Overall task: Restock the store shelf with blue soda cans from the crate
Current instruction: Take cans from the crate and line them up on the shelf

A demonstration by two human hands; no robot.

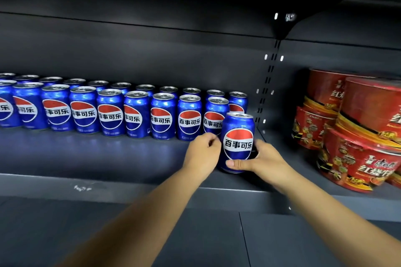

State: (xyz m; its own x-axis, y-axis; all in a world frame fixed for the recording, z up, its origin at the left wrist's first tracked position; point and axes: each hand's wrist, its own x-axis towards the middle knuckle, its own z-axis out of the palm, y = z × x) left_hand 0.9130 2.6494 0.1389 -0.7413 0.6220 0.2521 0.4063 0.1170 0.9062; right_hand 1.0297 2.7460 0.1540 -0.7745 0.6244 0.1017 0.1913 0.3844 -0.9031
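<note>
Right hand grips the blue can low, thumb across its front; left hand curled against the can's left side, seemingly steadying it; can sits lower centre-right of frame, on the shelf ahead of the two can rows. Judgement: slide it back flush with the front row's right end, logo forward (avoid nudging neighbours). Crate not in view; red noodle bowls stacked at right.

The front can and left hand are hiding the last cans of the row, the left edge is cutting that row off, and the right edge is cropping the noodle bowls.
</note>
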